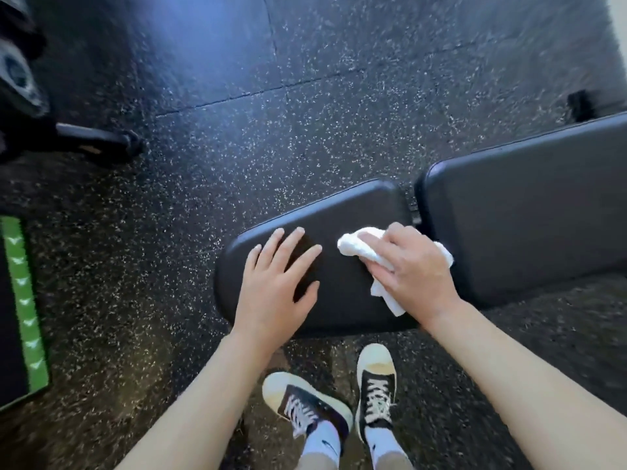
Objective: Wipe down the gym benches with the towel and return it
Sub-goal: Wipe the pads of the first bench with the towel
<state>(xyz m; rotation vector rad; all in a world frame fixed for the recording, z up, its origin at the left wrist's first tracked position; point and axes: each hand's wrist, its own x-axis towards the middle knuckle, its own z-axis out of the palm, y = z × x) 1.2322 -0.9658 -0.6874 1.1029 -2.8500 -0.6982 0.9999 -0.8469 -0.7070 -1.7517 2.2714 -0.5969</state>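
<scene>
A black padded gym bench lies across the right half of the view: a tapered seat pad (342, 218) and a longer back pad (529, 215), with a narrow gap between them. My right hand (410, 266) grips a crumpled white towel (353, 245) and presses it onto the seat pad near the gap. The towel sticks out left of the fingers and hangs below the palm. My left hand (274, 286) rests flat on the narrow end of the seat pad, fingers spread and straight.
Speckled black rubber floor (258, 130) surrounds the bench. A dark equipment foot (98, 139) and weight plates (20, 79) sit at the upper left. A black mat with a green strip (23, 300) lies at the left edge. My two sneakers (339, 398) stand just before the bench.
</scene>
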